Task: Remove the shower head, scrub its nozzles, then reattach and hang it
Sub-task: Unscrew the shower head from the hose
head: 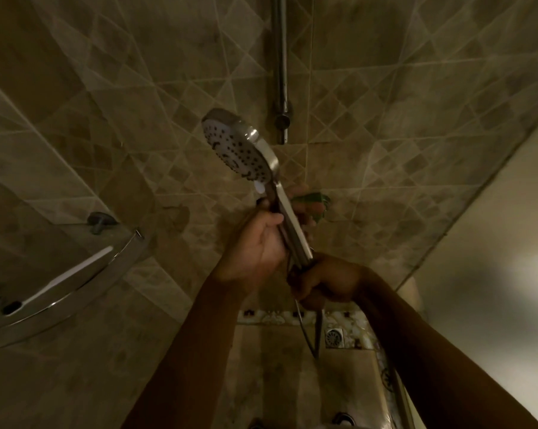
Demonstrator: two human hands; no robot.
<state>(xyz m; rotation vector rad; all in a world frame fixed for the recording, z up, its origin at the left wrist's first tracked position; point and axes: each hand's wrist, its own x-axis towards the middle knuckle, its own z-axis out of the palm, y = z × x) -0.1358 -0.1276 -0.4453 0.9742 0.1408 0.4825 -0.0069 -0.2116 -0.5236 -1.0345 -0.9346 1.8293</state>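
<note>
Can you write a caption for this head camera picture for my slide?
Left hand grips the shower head by its handle while the right hand holds the hose joint below.

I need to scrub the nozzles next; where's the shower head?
Centre of the head view: the shower head is held up before the tiled wall, left of the rail.

A single wide-angle view is taken from the person's head, directed forward and down into a tiled shower corner. The hands are seen close, at mid-frame, with the floor drain (334,337) below and the wall rail (280,69) above. Straight lines are bent toward the edges.
</note>
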